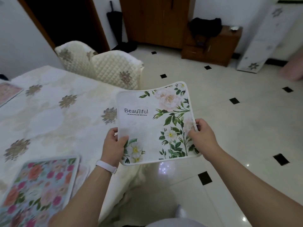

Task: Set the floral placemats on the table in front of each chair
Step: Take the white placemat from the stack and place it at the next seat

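Observation:
I hold a white floral placemat (152, 128) printed with "Beautiful" in the air beyond the table's right edge, over the floor. My left hand (114, 145) grips its near left corner and my right hand (201, 136) grips its right edge. A colourful floral placemat (37, 185) lies on the table (49, 115) at the near left, with another pale mat partly under it. A pinkish placemat (8, 92) lies at the far left edge. Two quilted cream chairs (114, 69) stand at the table's far side.
The table wears a cream cloth with brown flower motifs. The tiled floor (229, 128) with small black squares stretches to the right. A wooden cabinet (213, 45) and wardrobe stand at the back wall. A white appliance (265, 40) is at the far right.

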Demonstrator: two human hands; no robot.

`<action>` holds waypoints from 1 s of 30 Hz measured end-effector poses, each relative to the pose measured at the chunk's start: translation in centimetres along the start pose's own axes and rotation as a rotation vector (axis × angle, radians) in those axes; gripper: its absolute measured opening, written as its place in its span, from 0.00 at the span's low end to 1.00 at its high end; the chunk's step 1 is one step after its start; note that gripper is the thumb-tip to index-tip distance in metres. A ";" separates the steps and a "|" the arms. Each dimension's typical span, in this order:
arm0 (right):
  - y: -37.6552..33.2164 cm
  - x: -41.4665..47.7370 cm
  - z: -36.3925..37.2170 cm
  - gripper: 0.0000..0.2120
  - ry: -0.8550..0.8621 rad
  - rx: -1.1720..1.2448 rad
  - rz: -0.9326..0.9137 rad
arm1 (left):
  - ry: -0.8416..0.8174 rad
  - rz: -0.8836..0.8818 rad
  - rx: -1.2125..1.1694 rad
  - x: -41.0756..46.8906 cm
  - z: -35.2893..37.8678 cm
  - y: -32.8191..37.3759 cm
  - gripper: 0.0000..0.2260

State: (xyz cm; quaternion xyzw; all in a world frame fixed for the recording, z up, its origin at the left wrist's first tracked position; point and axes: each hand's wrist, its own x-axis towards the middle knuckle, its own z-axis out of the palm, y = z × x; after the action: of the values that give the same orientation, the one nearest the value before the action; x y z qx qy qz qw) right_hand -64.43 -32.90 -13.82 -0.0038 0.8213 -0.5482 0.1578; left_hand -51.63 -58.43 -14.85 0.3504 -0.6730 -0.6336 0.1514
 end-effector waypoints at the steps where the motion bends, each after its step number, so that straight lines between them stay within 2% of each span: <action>1: 0.2 0.7 -1.3 0.09 0.011 0.009 0.004 | -0.014 -0.003 0.005 0.2 1.4 0.4 0.09; 7: 0.9 3.9 -6.1 0.09 0.064 0.021 0.005 | -0.084 -0.033 0.024 2.2 7.5 2.1 0.09; 15: 0.8 10.0 -8.1 0.09 0.109 0.026 0.042 | -0.147 -0.062 0.043 8.6 13.2 2.8 0.09; 22: -0.5 20.6 -8.3 0.09 0.159 -0.013 0.107 | -0.198 -0.123 0.008 19.4 19.7 3.3 0.12; 30: -7.6 33.6 -7.8 0.08 0.210 -0.086 0.091 | -0.246 -0.123 -0.060 32.3 24.3 8.3 0.12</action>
State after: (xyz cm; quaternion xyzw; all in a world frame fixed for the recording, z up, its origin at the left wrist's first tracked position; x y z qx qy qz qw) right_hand -99.70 -34.95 -12.78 0.0841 0.8554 -0.5022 0.0951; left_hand -92.62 -62.10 -18.33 0.3061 -0.6445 -0.6995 0.0391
